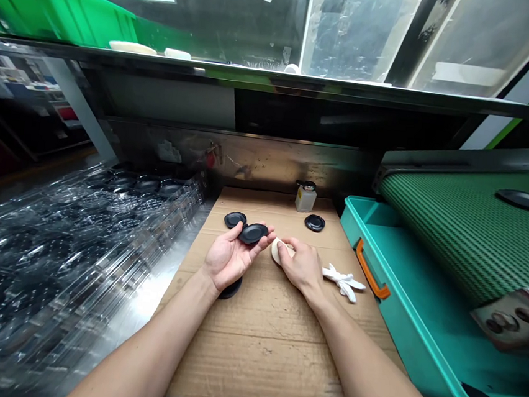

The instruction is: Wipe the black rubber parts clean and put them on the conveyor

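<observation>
Over the cardboard, my left hand (231,254) faces palm up with its fingers closed around a round black plastic compact (253,233). My right hand (302,266) pinches a cream-white round pad (277,251) close beside the left fingertips. One black round piece (235,220) lies just behind my left hand, and another (230,289) is partly hidden under that wrist. To the right of my right hand is a crumpled white glove (344,282). Farther back sits a black ring-shaped piece (314,223), near a small square bottle with a dark cap (306,197).
Stacked clear plastic trays (78,237) with black round parts fill the left side. At right, a teal bin (402,324) with an orange handle stands beside a green conveyor belt (469,212) carrying a black part (526,200). A metal shelf (275,82) crosses above, with a green crate (53,6).
</observation>
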{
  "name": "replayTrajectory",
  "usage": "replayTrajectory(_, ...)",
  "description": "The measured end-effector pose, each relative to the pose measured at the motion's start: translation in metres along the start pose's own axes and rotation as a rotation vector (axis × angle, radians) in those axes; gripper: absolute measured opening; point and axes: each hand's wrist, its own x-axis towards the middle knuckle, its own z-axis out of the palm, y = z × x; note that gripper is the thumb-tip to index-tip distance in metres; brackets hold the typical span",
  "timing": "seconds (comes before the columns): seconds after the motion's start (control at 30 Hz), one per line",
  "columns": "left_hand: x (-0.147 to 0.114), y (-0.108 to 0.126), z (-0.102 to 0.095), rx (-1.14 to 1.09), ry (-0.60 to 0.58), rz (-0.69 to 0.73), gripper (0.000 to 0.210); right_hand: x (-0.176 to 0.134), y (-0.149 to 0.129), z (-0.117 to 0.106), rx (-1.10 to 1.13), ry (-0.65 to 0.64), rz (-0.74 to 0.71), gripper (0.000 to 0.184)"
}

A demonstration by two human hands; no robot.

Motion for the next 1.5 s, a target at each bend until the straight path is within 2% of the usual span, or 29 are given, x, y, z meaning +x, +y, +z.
replayTrajectory(0.27, 0.0, 0.001, -0.002, -0.045, -0.009, -0.005, 0.041, 0.0, -0.002, -0.001, -0.023, 0.004, 0.01, 0.037)
replayTrajectory(0.47, 0.001, 0.001, 0.003, 0.099, 0.067, 0.036, 0.042, 0.0, 0.0, -0.001, -0.013, 0.002, 0.009, 0.037)
replayTrajectory(0.57, -0.007, 0.01, 0.011, 0.296, 0.093, 0.119, 0.041, 0.0, 0.001, 0.0, -0.001, 0.003, 0.005, 0.037)
replayTrajectory(0.67, -0.025, 0.024, 0.018, 0.604, 0.14, 0.235, 0.039, 0.0, 0.002, 0.0, 0.015, -0.006, 0.005, 0.039)
replayTrajectory(0.77, -0.049, 0.037, 0.015, 0.845, 0.235, 0.319, 0.038, 0.001, 0.004, 0.001, 0.023, -0.016, 0.01, 0.04)
replayTrajectory(0.83, -0.064, 0.04, 0.006, 0.909, 0.327, 0.308, 0.039, 0.001, 0.004, 0.001, 0.02, -0.014, 0.008, 0.039)
replayTrajectory(0.9, -0.076, 0.038, -0.005, 0.925, 0.383, 0.239, 0.038, 0.0, 0.005, 0.001, 0.016, -0.013, 0.006, 0.039)
replayTrajectory(1.0, -0.087, 0.027, -0.019, 0.928, 0.372, 0.158, 0.031, 0.0, 0.005, 0.0, 0.015, -0.022, 0.013, 0.039)
replayTrajectory(1.07, -0.089, 0.018, -0.023, 1.012, 0.373, 0.134, 0.03, 0.0, 0.004, -0.001, 0.013, -0.032, 0.016, 0.039)
replayTrajectory(1.17, -0.088, 0.008, -0.021, 1.26, 0.406, 0.087, 0.034, 0.0, 0.004, -0.002, 0.014, -0.039, 0.011, 0.04)
replayTrajectory(1.3, -0.082, -0.001, -0.019, 1.524, 0.53, 0.081, 0.037, 0.001, 0.005, -0.001, 0.009, -0.033, 0.014, 0.04)
replayTrajectory(1.4, -0.077, -0.003, -0.025, 1.779, 0.605, 0.239, 0.031, 0.001, 0.005, 0.0, 0.008, -0.023, 0.004, 0.04)
replayTrajectory(1.5, -0.073, 0.0, -0.033, 2.024, 0.597, 0.392, 0.025, 0.001, 0.006, 0.0, 0.01, -0.015, -0.007, 0.041)
